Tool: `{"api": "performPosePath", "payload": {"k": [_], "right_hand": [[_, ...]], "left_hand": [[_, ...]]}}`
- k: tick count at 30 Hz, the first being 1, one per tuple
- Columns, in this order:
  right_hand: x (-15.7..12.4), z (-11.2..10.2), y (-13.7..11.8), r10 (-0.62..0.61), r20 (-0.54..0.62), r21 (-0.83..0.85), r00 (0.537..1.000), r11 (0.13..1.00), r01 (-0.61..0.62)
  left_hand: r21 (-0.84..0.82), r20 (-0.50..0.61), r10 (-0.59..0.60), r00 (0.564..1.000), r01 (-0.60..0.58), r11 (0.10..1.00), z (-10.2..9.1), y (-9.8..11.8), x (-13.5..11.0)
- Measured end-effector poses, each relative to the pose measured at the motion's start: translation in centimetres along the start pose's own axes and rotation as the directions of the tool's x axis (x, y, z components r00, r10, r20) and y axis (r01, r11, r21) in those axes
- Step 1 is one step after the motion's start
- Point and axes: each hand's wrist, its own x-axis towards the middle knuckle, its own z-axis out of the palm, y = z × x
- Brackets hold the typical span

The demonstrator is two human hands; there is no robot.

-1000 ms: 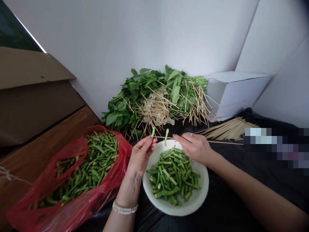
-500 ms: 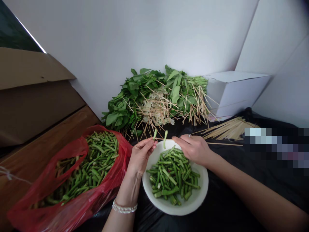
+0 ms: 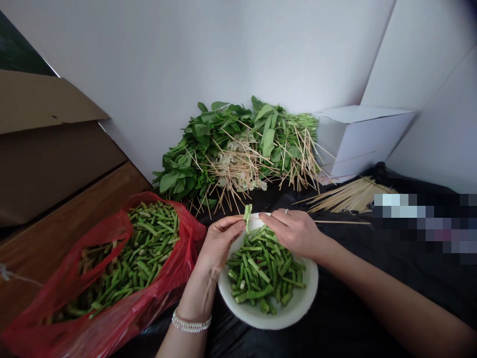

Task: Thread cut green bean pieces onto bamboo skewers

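Over the far rim of a white bowl (image 3: 274,322), a thin bamboo skewer (image 3: 345,222) lies level in my right hand (image 3: 294,232), which is closed around it. Cut green bean pieces (image 3: 248,215) stand crosswise on the skewer near its left end. My left hand (image 3: 222,243) pinches at these pieces with thumb and forefinger; the exact contact is partly hidden by the fingers. Below both hands, a heap of cut green beans (image 3: 261,271) fills the bowl's middle.
On the left, a red plastic bag (image 3: 190,233) holds many more cut beans. Skewered leafy greens (image 3: 194,134) and pale skewered food (image 3: 238,159) lie behind the bowl. Loose skewers (image 3: 346,195) and a white box (image 3: 367,141) are at the right. A cardboard box (image 3: 48,154) stands far left.
My left hand has brought its bean piece against the one on the skewer, so the pieces now meet. The skewer's left end now reaches my left fingers. The view has shifted slightly.
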Motion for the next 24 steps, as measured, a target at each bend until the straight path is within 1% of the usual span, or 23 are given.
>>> {"api": "performPosePath", "payload": {"k": [2,3,4,5,6,7,8,9,10,11,12,13,15,18,21,24], "right_hand": [[0.1,-0.1,0.2,0.011,-0.030,-0.013,0.999,1.000,-0.011],[0.1,-0.2,0.4,0.032,-0.050,-0.019,0.998,0.999,-0.033],[0.2,-0.3,0.6,0.062,-0.071,-0.024,0.996,0.998,-0.064],[0.2,-0.3,0.8,0.098,-0.088,-0.028,0.991,0.995,-0.101],[0.3,-0.4,1.0,0.133,-0.102,-0.029,0.986,0.990,-0.136],[0.3,-0.4,1.2,0.157,-0.112,-0.028,0.981,0.986,-0.162],[0.3,-0.4,1.4,0.170,-0.117,-0.027,0.979,0.984,-0.174],[0.3,-0.4,1.5,0.172,-0.116,-0.028,0.978,0.984,-0.176],[0.3,-0.3,1.6,0.166,-0.109,-0.030,0.980,0.985,-0.170],[0.3,-0.2,1.6,0.157,-0.097,-0.033,0.983,0.986,-0.160],[0.3,-0.2,1.6,0.146,-0.084,-0.038,0.986,0.988,-0.150],[0.2,-0.1,1.6,0.136,-0.072,-0.043,0.988,0.989,-0.140],[0.2,0.0,1.5,0.126,-0.056,-0.047,0.990,0.991,-0.129],[0.1,0.0,1.5,0.131,-0.050,-0.038,0.990,0.990,-0.133],[0.1,0.0,1.5,0.135,-0.058,-0.032,0.989,0.990,-0.137],[0.2,0.0,1.5,0.138,-0.074,-0.029,0.988,0.990,-0.140]], "left_hand": [[0.065,0.029,0.053,0.998,-0.055,0.996,0.0,-0.1,0.0],[0.129,0.057,0.083,0.995,-0.090,0.988,-0.1,-0.2,0.0],[0.223,0.091,0.114,0.989,-0.132,0.966,-0.2,-0.3,0.0],[0.348,0.130,0.146,0.981,-0.183,0.919,-0.3,-0.3,0.1],[0.490,0.176,0.183,0.967,-0.247,0.836,-0.4,-0.4,0.1],[0.627,0.235,0.215,0.948,-0.317,0.712,-0.5,-0.4,0.1],[0.735,0.306,0.235,0.923,-0.386,0.558,-0.6,-0.5,0.1],[0.803,0.378,0.235,0.896,-0.443,0.399,-0.7,-0.5,0.1],[0.834,0.440,0.214,0.872,-0.486,0.261,-0.8,-0.5,0.0],[0.843,0.487,0.181,0.854,-0.514,0.159,-0.9,-0.5,-0.1],[0.843,0.516,0.145,0.844,-0.531,0.092,-0.9,-0.4,-0.2],[0.840,0.534,0.110,0.838,-0.541,0.051,-1.0,-0.3,-0.3],[0.830,0.556,0.054,0.829,-0.557,0.013,-1.0,-0.2,-0.6],[0.817,0.576,0.004,0.817,-0.576,0.000,-0.9,0.0,-0.8],[0.818,0.575,0.006,0.818,-0.575,0.011,-0.8,0.0,-0.9],[0.807,0.590,0.008,0.807,-0.590,0.043,-0.7,0.0,-0.8]]}}
